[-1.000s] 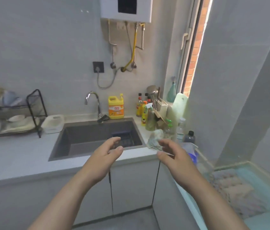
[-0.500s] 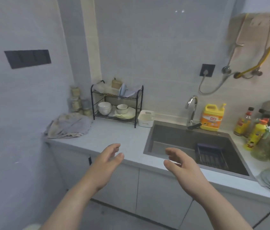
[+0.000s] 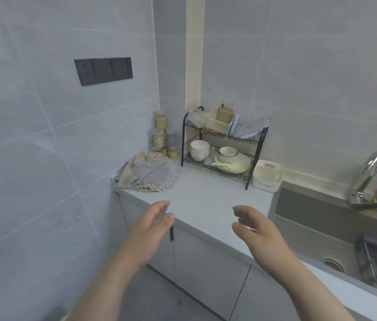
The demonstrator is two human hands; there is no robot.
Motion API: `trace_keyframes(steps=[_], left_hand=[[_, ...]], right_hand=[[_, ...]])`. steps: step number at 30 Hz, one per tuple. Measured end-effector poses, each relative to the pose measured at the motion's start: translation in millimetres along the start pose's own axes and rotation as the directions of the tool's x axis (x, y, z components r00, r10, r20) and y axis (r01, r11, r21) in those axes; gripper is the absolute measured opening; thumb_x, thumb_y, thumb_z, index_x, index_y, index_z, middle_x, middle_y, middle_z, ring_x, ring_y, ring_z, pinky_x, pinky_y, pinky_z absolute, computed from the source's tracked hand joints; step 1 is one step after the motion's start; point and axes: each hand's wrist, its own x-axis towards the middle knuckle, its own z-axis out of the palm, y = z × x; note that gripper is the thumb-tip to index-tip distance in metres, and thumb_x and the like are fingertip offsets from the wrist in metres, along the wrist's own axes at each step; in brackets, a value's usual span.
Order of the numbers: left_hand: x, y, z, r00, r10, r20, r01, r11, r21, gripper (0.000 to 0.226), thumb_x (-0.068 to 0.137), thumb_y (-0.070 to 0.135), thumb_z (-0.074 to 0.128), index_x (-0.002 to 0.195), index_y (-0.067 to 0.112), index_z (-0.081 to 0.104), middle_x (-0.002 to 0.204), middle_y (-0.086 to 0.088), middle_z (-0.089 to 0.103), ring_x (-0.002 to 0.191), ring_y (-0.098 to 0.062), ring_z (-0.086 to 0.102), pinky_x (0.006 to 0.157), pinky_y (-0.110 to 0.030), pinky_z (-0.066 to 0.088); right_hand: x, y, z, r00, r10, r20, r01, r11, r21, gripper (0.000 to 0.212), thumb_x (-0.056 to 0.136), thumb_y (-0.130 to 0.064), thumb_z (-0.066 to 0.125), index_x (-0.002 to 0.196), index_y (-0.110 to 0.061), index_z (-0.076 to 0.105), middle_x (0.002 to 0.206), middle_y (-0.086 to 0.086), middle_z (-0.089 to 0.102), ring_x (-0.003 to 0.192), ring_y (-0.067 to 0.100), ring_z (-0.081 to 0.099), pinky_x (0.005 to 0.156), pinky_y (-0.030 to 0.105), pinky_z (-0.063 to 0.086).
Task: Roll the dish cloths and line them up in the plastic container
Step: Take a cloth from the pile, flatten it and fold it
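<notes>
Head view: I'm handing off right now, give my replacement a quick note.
Left hand: open, empty, above the counter edge. Right hand: open, empty, beside it.
Dish cloths: unrolled heap in the counter's corner, left of the dish rack.
Done: nothing; no rolled cloth in view.
Left: fetch cloths, roll each, line them up in the container, which can't be identified here.

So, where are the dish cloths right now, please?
Head view, left: the dish cloths lie on the counter corner, beside the jars and dish rack.
</notes>
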Motion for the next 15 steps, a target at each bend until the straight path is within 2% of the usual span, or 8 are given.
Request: trace_keyframes(steps=[7,12,15], left_hand=[[111.6,-4.2,6.2,0.995,-0.073,-0.072,0.077,0.995,0.064,0.036,0.094,0.040,0.054,0.130,0.037,0.048,0.132,0.018,0.049,0.128,-0.002,0.042,0.107,-0.029,0.032],[187.5,4.0,5.9,0.987,-0.110,-0.120,0.125,0.985,0.120,0.031,0.094,0.044,0.051,0.125,0.040,0.049,0.135,0.017,0.047,0.129,-0.004,0.042,0.113,-0.036,0.031],[217.6,4.3,1.7,0.981,-0.113,-0.158,0.133,0.983,0.124,0.034,0.094,0.047,0.051,0.127,0.040,0.049,0.137,0.018,0.047,0.128,-0.003,0.043,0.112,-0.034,0.031]], right_hand=[[125.4,11.9,-6.4,0.998,-0.021,0.051,0.018,0.998,0.054,0.031,0.094,-0.024,0.055,0.122,-0.037,0.054,0.125,-0.017,0.055,0.111,-0.006,0.049,0.090,0.023,0.036],[212.8,7.5,-11.5,0.995,-0.053,0.089,0.048,0.997,0.064,0.030,0.094,-0.023,0.055,0.122,-0.034,0.054,0.124,-0.016,0.055,0.118,0.003,0.049,0.089,0.023,0.036],[254.7,2.3,-4.0,0.988,-0.082,0.131,0.076,0.996,0.050,0.031,0.094,-0.023,0.055,0.124,-0.034,0.054,0.123,-0.017,0.055,0.117,0.002,0.049,0.088,0.023,0.037]])
